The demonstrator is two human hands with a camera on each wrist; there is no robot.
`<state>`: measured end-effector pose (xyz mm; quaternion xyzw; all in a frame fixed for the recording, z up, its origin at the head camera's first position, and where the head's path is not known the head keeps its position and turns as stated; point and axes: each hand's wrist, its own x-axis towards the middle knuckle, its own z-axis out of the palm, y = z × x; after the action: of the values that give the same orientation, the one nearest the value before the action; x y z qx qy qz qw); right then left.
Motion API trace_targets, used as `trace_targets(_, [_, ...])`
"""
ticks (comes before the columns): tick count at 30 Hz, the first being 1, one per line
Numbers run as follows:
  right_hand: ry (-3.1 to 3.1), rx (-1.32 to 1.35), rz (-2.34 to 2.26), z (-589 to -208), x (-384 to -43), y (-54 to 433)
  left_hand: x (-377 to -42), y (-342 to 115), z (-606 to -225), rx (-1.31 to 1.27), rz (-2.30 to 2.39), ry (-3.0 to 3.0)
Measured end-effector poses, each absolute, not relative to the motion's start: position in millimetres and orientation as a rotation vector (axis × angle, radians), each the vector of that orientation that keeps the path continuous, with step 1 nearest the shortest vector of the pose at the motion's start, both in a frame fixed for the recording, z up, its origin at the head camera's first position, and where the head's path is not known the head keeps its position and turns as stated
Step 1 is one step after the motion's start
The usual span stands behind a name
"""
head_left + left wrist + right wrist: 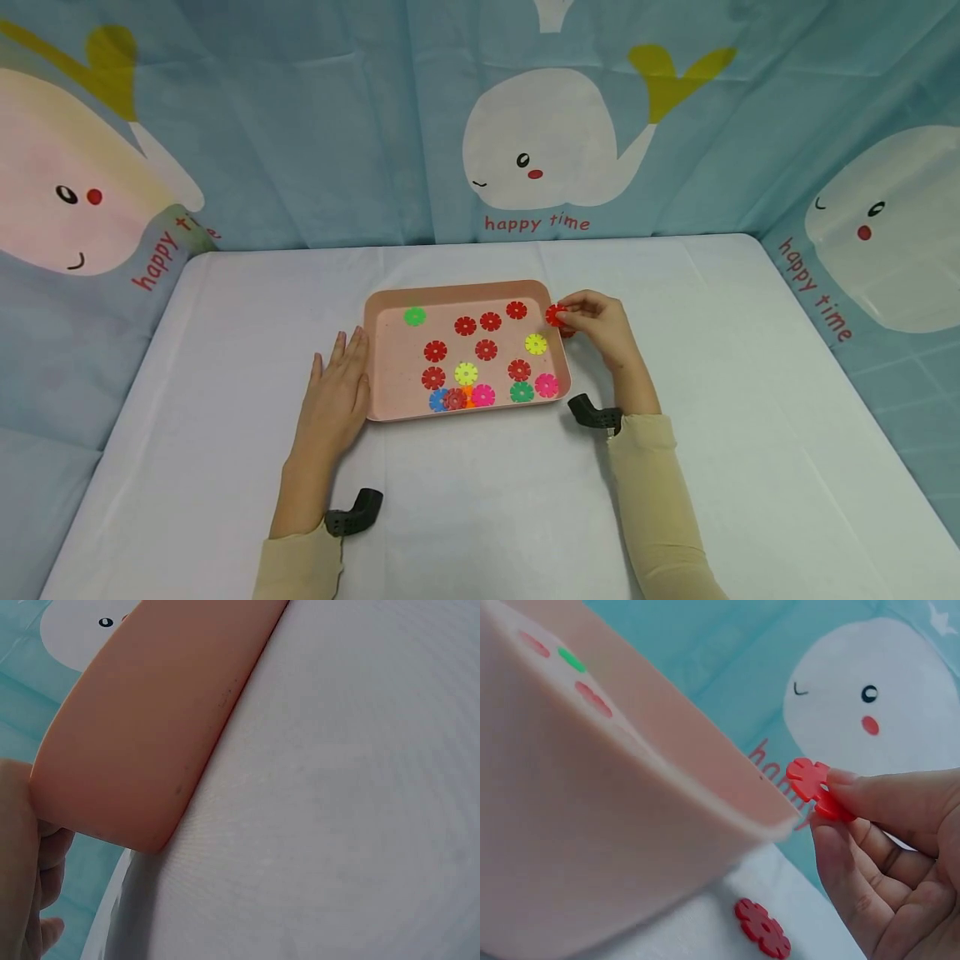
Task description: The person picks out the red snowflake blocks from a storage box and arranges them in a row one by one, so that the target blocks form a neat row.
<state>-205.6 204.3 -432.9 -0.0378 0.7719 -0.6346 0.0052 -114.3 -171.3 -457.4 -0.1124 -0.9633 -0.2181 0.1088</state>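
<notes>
My right hand [597, 323] pinches a red snowflake disc [808, 780] between thumb and fingers, just off the right rim of a pink tray [392, 350]. Below that hand, a second red disc [763, 928] lies on the white cloth, outside the tray. Against the tray's left side, my left hand [333, 400] rests with its fingers extended. Several red discs [486, 350] lie spread in the tray, with a light green disc [415, 316] at the upper left. Yellow, pink, blue and green discs lie toward the right and front; a few overlap around an orange one, partly hidden.
A white cloth [465, 500] covers the table around the tray. Behind it hangs a blue curtain [337, 125] with whale prints. Each wrist wears a black bracket, the left one [356, 512] near the table's front and the right one [594, 412] by the tray's corner.
</notes>
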Motion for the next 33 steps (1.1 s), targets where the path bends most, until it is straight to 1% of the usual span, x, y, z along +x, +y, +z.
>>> trace_targets(10, [2.428, -0.014, -1.983, -435.4, -208.8, 223.8, -114.3, -171.5, -457.7, -0.33, -0.637, -2.834])
trace_targets(18, [2.473, 0.138, -1.947, -445.8, -210.5, 243.1, -114.2, -171.1, -457.7, -0.337, -0.64, -2.828])
trace_targets(33, [2.413, 0.128, -1.902, -447.7, -208.3, 253.8, -114.2, -172.0, -459.0, -0.344, -0.658, -2.812])
